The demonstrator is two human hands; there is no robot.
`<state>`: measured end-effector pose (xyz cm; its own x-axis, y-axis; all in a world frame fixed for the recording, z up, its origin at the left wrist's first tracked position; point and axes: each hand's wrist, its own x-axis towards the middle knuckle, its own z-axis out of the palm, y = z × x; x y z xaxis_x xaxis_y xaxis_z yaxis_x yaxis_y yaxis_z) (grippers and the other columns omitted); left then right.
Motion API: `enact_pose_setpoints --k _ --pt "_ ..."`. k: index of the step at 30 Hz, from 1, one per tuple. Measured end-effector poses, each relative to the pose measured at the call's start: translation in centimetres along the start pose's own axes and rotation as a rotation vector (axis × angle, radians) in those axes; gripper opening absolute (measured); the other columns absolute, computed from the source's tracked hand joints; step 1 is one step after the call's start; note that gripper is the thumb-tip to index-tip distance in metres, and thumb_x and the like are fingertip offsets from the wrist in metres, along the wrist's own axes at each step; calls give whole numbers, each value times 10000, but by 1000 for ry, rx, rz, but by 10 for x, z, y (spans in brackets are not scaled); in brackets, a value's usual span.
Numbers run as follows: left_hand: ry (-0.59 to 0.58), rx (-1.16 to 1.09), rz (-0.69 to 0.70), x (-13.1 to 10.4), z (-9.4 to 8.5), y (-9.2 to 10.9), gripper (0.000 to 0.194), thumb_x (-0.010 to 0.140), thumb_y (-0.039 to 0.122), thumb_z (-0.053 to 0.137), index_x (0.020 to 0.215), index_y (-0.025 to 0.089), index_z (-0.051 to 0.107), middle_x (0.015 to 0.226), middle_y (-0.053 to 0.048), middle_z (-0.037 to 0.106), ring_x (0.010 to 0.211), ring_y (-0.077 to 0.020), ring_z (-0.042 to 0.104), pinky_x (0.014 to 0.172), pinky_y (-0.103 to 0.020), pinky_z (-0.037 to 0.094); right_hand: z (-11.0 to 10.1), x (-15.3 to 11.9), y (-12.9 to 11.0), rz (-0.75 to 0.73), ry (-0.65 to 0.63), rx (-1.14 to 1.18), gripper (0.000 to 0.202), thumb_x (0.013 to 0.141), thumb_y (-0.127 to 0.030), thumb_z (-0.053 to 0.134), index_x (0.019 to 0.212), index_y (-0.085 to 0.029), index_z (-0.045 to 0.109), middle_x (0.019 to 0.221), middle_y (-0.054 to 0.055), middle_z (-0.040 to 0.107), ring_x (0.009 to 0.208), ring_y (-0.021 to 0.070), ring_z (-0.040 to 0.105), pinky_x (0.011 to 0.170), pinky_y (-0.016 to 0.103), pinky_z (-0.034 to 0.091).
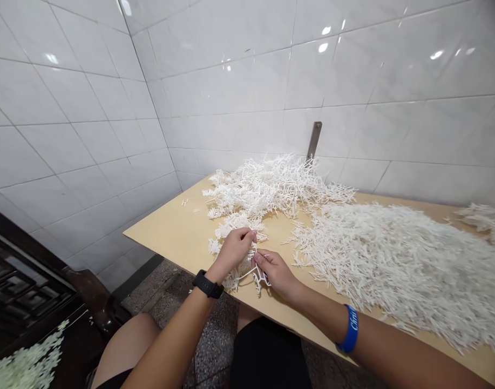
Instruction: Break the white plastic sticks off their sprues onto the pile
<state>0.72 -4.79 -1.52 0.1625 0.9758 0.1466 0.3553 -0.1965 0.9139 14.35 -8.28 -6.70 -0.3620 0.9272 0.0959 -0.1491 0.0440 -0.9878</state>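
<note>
A white branching plastic piece [260, 280] is held between my two hands over the front edge of the table. My left hand [233, 249], with a black watch at the wrist, pinches its upper end between thumb and fingers. Close beside it, my right hand [276, 272] has its fingers closed on the lower, forked part. A blue wristband is on that forearm. Just behind and under my left hand lie more white branched pieces [238, 222], some hidden by the fingers.
A tangled heap of white branched pieces [267, 189] lies at the back of the wooden table [162, 227]. A broad pile of small white pieces [401, 259] covers the right side. A metal strip [314, 140] stands against the tiled wall. Pale pieces [28, 356] lie at lower left by dark carved furniture.
</note>
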Motion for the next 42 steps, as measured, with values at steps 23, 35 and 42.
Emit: enact_pose_setpoints --k 23,35,42 --pt "-214 69 -9 27 -8 33 421 927 446 441 933 111 696 1026 -139 704 918 -226 647 864 -376 472 2 1 -2 -5 185 52 527 742 -673 599 829 -154 625 495 -60 429 420 98 365 410 221 258" --pt "-101 -458 -199 -3 0 5 436 823 523 610 842 94 682 708 -72 688 637 -149 622 676 -282 488 4 -3 -4 -66 105 47 483 759 -647 615 657 -179 547 488 -51 436 428 101 385 423 232 294" --pt "20 -466 -191 37 -40 36 212 954 219 439 985 105 616 814 -101 713 661 -133 667 769 -322 525 7 -3 -6 9 103 47 480 733 -643 604 697 -164 584 476 -51 434 410 90 349 421 224 242"
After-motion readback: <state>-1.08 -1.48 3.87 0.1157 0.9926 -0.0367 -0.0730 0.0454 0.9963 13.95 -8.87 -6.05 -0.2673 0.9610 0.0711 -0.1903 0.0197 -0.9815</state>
